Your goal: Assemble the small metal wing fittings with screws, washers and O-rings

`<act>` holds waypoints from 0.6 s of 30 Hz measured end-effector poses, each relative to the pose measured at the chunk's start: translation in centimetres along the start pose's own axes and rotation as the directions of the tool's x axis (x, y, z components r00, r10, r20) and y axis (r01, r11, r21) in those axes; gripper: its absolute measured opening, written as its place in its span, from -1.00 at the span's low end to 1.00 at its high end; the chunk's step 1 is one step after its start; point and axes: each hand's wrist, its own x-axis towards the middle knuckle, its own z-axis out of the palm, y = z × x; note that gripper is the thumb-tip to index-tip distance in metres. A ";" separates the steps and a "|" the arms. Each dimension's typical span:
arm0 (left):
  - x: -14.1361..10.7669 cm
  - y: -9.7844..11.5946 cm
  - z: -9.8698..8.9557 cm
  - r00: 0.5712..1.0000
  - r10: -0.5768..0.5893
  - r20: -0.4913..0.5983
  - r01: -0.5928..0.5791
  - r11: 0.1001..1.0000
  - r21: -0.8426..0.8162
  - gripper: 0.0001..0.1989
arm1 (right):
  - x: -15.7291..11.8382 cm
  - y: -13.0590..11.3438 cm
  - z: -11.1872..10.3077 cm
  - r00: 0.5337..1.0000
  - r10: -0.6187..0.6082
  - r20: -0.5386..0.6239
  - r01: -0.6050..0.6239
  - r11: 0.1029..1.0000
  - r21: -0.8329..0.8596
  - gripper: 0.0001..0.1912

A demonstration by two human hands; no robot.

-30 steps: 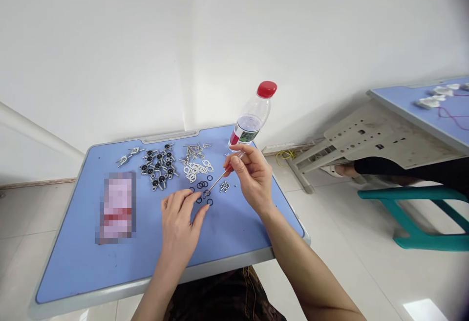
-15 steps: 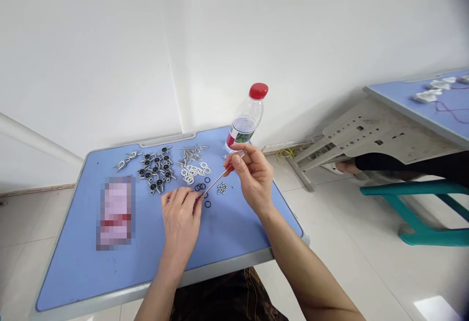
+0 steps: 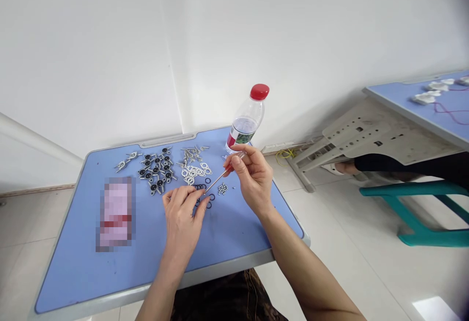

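Landmark: the bottle (image 3: pixel 244 126), red cap on, at the far edge of the blue table (image 3: pixel 80 277). Sides as seen by the camera.

Red-handled tool (image 3: pixel 215 183) is gripped in the right hand (image 3: pixel 253 177), just in front of the bottle; handle is pinched between thumb and curled fingers. Thin shaft is angled down, away from the bottle, toward the left hand (image 3: pixel 183 207).

Left hand is placed front-left of the bottle, palm down, fingers half curled, narrow gap between thumb and index at the tool's tip. Whether anything is held there can't be told; tip is too small to read.

Black rings (image 3: pixel 200 186) are scattered front-left of the bottle, around the left fingertips, some partly hidden. Small shiny metal pieces (image 3: pixel 222 189) are heaped in front of the bottle, just beside the rings.

Left of the bottle: white gaskets (image 3: pixel 196 171) are piled, slim metal parts (image 3: pixel 193 155) behind them. Farther left, black-centred metal parts (image 3: pixel 156 170) are clustered. Well right of the bottle, a green stool (image 3: pixel 406 193) is seen.
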 end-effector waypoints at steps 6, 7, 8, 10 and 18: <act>-0.1 -0.2 0.0 0.999 0.015 -0.043 -0.018 0.999 -0.049 -0.91 | -0.1 -0.1 0.1 1.000 0.005 0.014 -0.005 1.000 0.017 -0.79; -0.1 -0.2 0.0 0.999 0.013 -0.051 -0.015 0.999 -0.052 -0.91 | -0.1 -0.2 0.1 1.000 0.006 0.016 -0.007 1.000 0.014 -0.79; -0.1 -0.2 0.0 0.998 0.010 -0.056 -0.013 0.998 -0.055 -0.91 | -0.1 -0.2 0.0 1.000 0.008 0.019 -0.008 1.000 0.012 -0.79; -0.2 -0.3 0.1 0.998 0.006 -0.060 -0.010 0.998 -0.062 -0.90 | -0.1 -0.2 0.0 1.000 0.007 0.028 -0.007 1.000 0.016 -0.79; -0.2 -0.3 0.0 0.998 0.004 -0.065 -0.009 0.997 -0.082 -0.90 | -0.4 -0.2 0.0 0.997 -0.042 0.069 0.042 0.999 0.010 -0.83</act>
